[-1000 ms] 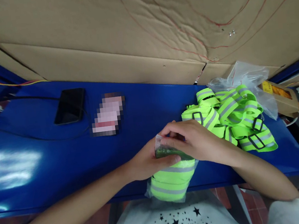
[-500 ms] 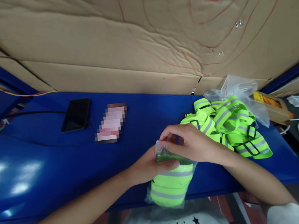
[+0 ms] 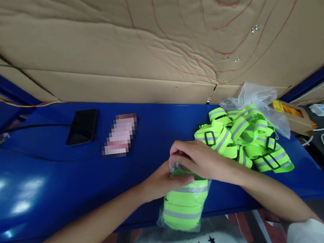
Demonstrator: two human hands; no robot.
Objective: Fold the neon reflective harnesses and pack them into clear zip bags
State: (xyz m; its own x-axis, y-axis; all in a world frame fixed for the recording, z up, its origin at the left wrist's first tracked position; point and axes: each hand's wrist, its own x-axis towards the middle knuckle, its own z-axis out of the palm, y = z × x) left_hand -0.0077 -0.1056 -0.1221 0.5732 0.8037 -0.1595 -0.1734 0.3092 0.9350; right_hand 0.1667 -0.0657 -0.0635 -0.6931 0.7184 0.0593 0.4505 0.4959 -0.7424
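A clear plastic bag (image 3: 182, 209) stuffed with folded neon-yellow reflective bands lies over the near edge of the blue table (image 3: 48, 182). My left hand (image 3: 160, 182) grips the bag's upper part from the left, thumb across its top. My right hand (image 3: 197, 158) is curled over the bag's open mouth, fingers pinching the plastic there. A loose pile of neon-yellow reflective bands with black buckles (image 3: 240, 137) lies just right of my right hand.
A black phone (image 3: 82, 126) with a cable and a blurred pink item (image 3: 119, 135) lie at the table's back left. A crumpled clear bag (image 3: 261, 99) and a small cardboard box (image 3: 292, 115) sit behind the pile. A cardboard wall (image 3: 140, 41) backs the table.
My right hand's fingers have curled tighter onto the bag's mouth. The view has tilted slightly, so the table sits lower than one second ago. Both hands stay on the bag.
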